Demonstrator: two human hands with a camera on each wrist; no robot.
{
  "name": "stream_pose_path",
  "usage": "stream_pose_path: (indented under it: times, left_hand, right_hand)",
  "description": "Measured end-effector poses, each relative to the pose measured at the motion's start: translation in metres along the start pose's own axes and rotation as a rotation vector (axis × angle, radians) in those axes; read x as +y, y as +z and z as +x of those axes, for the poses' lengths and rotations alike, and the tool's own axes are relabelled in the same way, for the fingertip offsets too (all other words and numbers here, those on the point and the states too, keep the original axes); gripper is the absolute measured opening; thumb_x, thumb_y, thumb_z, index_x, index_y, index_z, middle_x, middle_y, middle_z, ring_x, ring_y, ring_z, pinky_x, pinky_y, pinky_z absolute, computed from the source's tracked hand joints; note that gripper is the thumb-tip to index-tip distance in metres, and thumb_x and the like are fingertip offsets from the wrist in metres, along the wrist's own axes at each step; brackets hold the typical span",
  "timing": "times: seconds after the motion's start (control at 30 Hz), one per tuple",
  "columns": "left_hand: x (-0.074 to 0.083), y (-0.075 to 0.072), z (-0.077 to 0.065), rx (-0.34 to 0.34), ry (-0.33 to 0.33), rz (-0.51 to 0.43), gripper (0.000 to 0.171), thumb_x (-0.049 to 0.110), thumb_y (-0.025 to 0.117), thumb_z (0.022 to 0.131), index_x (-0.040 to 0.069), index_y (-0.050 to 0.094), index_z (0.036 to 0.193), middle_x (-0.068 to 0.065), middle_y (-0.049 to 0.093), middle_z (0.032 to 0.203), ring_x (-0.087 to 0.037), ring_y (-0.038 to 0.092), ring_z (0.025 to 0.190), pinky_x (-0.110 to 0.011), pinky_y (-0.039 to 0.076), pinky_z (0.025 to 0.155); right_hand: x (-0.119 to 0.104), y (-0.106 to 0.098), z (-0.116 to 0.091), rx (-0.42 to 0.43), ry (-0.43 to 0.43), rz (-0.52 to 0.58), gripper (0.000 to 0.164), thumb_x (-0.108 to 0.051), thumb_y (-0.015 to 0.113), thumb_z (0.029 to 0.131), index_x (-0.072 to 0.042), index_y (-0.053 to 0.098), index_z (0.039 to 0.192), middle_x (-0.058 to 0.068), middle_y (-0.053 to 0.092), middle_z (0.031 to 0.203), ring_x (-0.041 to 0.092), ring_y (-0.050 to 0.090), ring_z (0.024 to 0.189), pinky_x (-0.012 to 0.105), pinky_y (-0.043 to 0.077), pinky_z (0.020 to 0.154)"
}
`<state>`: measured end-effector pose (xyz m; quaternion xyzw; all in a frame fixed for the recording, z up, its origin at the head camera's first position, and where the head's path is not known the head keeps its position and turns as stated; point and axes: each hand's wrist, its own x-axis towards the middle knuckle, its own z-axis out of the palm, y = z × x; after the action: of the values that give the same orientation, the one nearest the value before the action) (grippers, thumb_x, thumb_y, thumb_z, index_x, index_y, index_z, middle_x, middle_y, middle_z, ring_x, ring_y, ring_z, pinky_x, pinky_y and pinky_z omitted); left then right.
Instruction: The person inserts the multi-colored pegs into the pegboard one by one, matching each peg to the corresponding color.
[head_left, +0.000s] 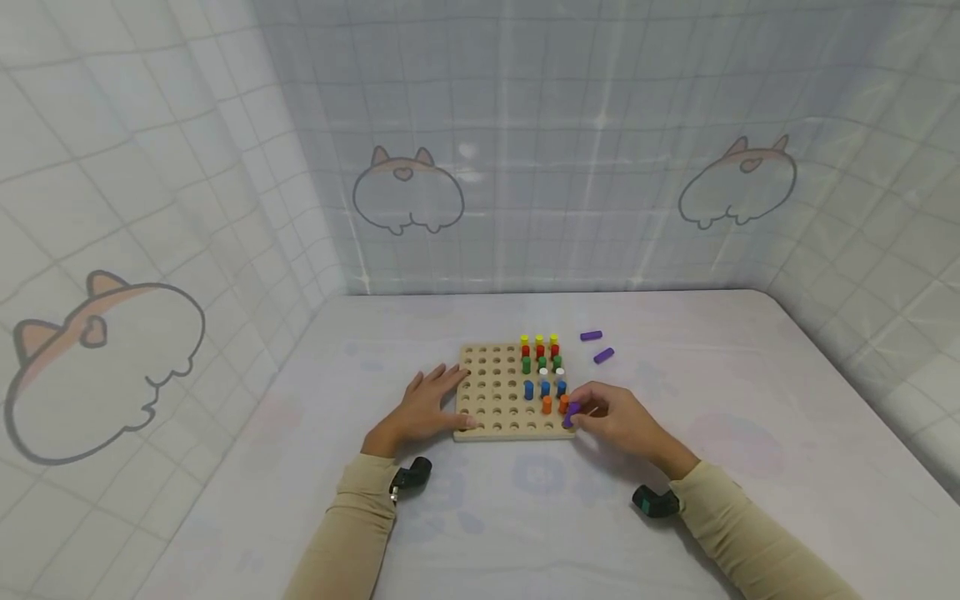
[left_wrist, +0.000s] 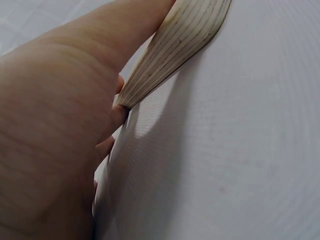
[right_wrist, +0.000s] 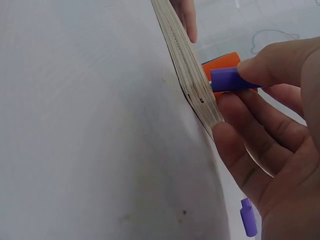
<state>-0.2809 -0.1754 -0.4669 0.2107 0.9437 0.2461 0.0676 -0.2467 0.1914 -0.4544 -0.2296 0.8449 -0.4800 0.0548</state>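
Note:
A wooden pegboard (head_left: 495,433) lies on the table with rows of round holes. My right hand (head_left: 618,421) pinches a purple peg (right_wrist: 230,79) between thumb and fingers at the board's near right corner, its lower end right at the board's surface. Beside it stand two orange pegs (head_left: 547,405). My left hand (head_left: 427,407) rests on the board's left edge, fingers spread and thumb on the near left corner. Farther back on the board's right side are blue pegs (head_left: 528,390), white pegs (head_left: 543,375), green pegs (head_left: 527,365), red pegs (head_left: 526,352) and yellow pegs (head_left: 539,339).
Two loose purple pegs, one farther back (head_left: 591,336) and one nearer (head_left: 603,356), lie on the table right of the board. A white patterned cloth (head_left: 525,517) covers the table. Tiled-print curtains (head_left: 555,208) stand behind and at both sides.

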Motion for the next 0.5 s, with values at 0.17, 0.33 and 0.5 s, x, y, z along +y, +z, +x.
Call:
stream_pose_path:
  times: [0.17, 0.33, 0.5]
  left_hand:
    - [-0.0015, 0.0002, 0.0004, 0.01, 0.012, 0.0, 0.103, 0.072, 0.067, 0.08, 0.018, 0.03, 0.16, -0.005, 0.026, 0.164, -0.027, 0.01, 0.153, -0.053, -0.003, 0.121]
    - [-0.0019, 0.0004, 0.0007, 0.013, 0.015, 0.002, 0.102, 0.072, 0.067, 0.081, 0.019, 0.03, 0.16, -0.006, 0.026, 0.164, -0.028, 0.01, 0.153, -0.054, -0.002, 0.121]
    - [-0.0015, 0.0015, -0.0002, 0.013, 0.011, -0.012, 0.102, 0.071, 0.068, 0.08, 0.019, 0.031, 0.159, -0.006, 0.026, 0.164, -0.027, 0.011, 0.153, -0.053, -0.002, 0.121]
  right_hand:
    - [-0.0009, 0.0013, -0.0005, 0.0, -0.008, -0.008, 0.02, -0.014, 0.074, 0.092, -0.01, 0.07, 0.111, -0.003, 0.07, 0.104, 0.017, 0.064, 0.095, 0.031, 0.056, 0.082]
    - [-0.0001, 0.0033, 0.0011, 0.002, -0.009, -0.025, 0.021, -0.013, 0.074, 0.091, -0.012, 0.071, 0.112, -0.005, 0.07, 0.103, 0.016, 0.065, 0.094, 0.03, 0.056, 0.082]
    - [0.0011, 0.005, 0.0015, -0.001, -0.01, -0.035, 0.019, -0.014, 0.074, 0.091, -0.012, 0.072, 0.11, -0.006, 0.071, 0.102, 0.016, 0.065, 0.093, 0.03, 0.056, 0.08]
